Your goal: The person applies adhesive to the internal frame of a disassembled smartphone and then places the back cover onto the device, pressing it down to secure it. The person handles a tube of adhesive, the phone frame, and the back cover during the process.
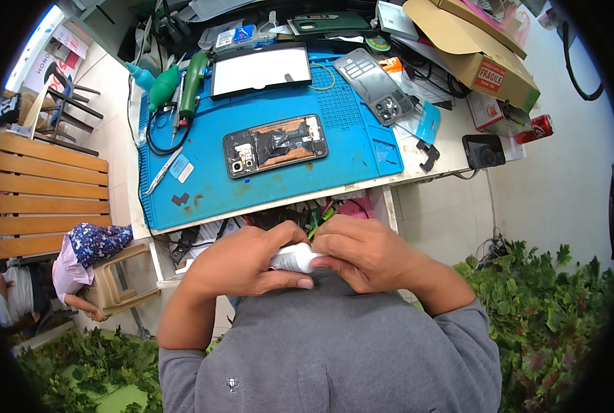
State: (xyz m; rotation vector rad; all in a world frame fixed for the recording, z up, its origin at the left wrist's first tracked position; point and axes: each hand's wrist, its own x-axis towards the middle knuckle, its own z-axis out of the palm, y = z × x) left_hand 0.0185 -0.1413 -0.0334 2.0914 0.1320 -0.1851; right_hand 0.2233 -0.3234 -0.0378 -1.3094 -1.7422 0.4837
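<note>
Close to my chest, my left hand (262, 261) is wrapped round a small white tube or bottle (292, 259) with a white cap-like end. The fingers of my right hand (362, 251) are closed on that end, and their tips partly hide it. Beyond my hands, a phone with its back off (277, 144) lies on the blue repair mat (203, 165), its inner parts and black tape showing. Neither hand touches the phone. Just under the mat's front edge, an open drawer (382, 206) holds tools and loose items, partly covered by my hands.
Tweezers (162, 172), a green blower bulb (164, 89) and a green handheld tool (194, 82) lie at the mat's left. A white-topped tray (260, 71) and a grey phone-shaped part (372, 82) lie at the back. Right stand a cardboard box (475, 58) and a red can (537, 129).
</note>
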